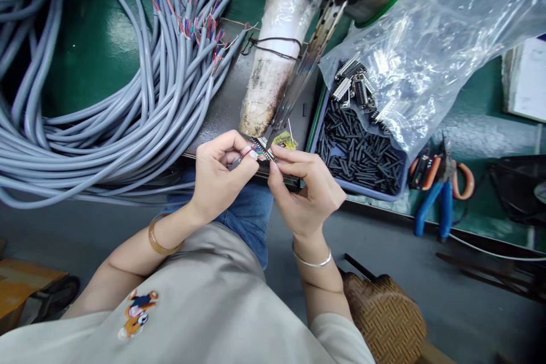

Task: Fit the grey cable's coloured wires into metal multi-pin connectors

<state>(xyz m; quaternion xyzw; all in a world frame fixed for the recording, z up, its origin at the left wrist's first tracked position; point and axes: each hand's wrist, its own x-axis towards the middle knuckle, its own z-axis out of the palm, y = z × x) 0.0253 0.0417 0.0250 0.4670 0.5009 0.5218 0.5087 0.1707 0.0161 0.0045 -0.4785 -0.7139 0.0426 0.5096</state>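
Observation:
My left hand [222, 173] is closed in a pinch on thin coloured wires [247, 154], with a pale wrap on one finger. The thumb and fingers of my right hand [305, 182] hold the end of a small metal multi-pin connector [269, 154]. Wire ends lie against the connector's pins between both hands. Right above it, the tip of a mounted soldering iron [279, 116] points down at the connector. A white tube [271, 57] bound with wire and plastic film ends just over my fingertips. Some yellow material [284, 140] lies behind the connector.
Grey cables [166, 108] with stripped coloured ends fill the left. A blue bin [377, 195] of black tubing pieces [358, 151] stands right, under a plastic bag [426, 28] of connectors [356, 88]. Pliers [443, 193] lie at the table edge. A woven stool [386, 318] stands below.

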